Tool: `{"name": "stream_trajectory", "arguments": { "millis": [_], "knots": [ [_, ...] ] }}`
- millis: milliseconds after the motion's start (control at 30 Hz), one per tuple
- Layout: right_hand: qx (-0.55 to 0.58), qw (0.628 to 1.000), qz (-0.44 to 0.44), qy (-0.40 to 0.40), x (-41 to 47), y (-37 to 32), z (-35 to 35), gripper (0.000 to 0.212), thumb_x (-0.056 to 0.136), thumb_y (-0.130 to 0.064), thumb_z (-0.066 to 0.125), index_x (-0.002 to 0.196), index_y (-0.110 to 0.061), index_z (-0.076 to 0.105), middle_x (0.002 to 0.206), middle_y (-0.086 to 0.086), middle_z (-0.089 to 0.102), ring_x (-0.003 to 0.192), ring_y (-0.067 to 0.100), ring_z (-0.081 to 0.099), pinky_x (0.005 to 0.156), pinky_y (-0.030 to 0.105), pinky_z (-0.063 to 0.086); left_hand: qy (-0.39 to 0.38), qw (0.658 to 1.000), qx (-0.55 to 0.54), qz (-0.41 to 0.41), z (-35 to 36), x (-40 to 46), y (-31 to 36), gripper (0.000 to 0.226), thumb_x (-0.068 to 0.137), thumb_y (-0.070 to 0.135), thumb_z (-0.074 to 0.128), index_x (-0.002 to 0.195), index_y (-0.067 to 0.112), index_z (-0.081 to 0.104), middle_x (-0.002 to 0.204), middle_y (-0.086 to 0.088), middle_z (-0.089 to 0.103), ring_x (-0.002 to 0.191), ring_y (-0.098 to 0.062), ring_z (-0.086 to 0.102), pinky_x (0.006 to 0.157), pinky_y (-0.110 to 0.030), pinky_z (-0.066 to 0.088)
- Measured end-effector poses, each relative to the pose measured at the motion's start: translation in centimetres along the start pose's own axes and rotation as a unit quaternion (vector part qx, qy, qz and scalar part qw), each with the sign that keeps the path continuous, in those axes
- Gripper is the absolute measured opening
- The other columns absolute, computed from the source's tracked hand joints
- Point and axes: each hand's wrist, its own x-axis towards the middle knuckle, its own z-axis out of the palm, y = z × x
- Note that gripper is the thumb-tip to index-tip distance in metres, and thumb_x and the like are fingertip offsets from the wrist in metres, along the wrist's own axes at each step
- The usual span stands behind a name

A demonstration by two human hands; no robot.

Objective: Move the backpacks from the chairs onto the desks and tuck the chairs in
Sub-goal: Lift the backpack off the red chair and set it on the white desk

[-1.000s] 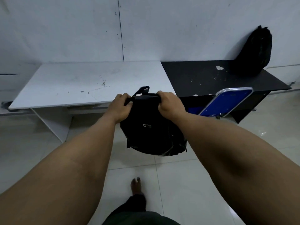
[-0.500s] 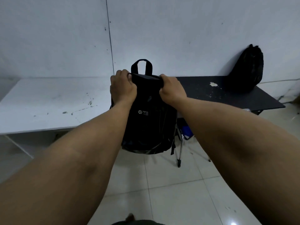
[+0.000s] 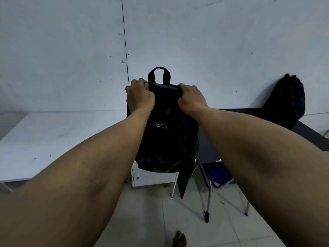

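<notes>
I hold a black backpack (image 3: 167, 136) upright in the air in front of me, over the right end of the white desk (image 3: 53, 138). My left hand (image 3: 139, 96) grips its top edge on the left and my right hand (image 3: 191, 97) grips it on the right; its carry loop stands up between them. A second black backpack (image 3: 286, 100) leans against the wall on the black desk (image 3: 309, 134) at the right. Below that desk a blue chair (image 3: 219, 177) with metal legs is partly hidden by my right arm.
A grey wall rises right behind both desks. A white drawer unit (image 3: 153, 178) sits under the white desk's right end. The floor is pale tile, and my bare foot (image 3: 179, 239) shows at the bottom edge.
The backpack has risen from knee height to above desk level and moved toward the desks. I have stepped closer, so the desks look nearer.
</notes>
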Motion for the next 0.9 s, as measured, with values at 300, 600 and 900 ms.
{"name": "stream_trajectory", "arguments": {
  "millis": [300,600,900],
  "knots": [
    [0.008,1.0,-0.027,-0.007,10.7,5.2,3.0,0.039,0.075,-0.006,0.043,0.108,-0.018,0.061,0.099,0.008,0.061,0.082,0.03,0.054,0.068,0.034,0.044,0.026,0.999,0.003,-0.047,8.4,7.1,1.9,0.026,0.1,0.018,0.038,0.11,0.014,0.062,0.119,-0.004,0.055,0.116,-0.027,0.043,0.092,-0.044,0.044],
    [0.026,0.997,-0.055,-0.042,19.4,8.8,5.8,0.038,0.075,-0.006,0.043,0.106,-0.016,0.062,0.099,0.009,0.063,0.085,0.031,0.059,0.075,0.04,0.054,0.048,0.996,0.007,-0.079,15.4,13.4,2.4,0.027,0.097,0.014,0.038,0.109,0.012,0.062,0.117,-0.006,0.056,0.115,-0.028,0.043,0.086,-0.041,0.045],
    [0.04,0.997,-0.047,-0.051,28.3,10.7,9.8,0.042,0.076,-0.005,0.042,0.111,-0.017,0.062,0.101,0.008,0.062,0.085,0.029,0.057,0.071,0.035,0.05,0.027,0.997,-0.001,-0.078,21.0,20.8,0.9,0.027,0.098,0.014,0.036,0.108,0.012,0.062,0.116,-0.005,0.055,0.114,-0.027,0.042,0.084,-0.038,0.043]
  ]
}}
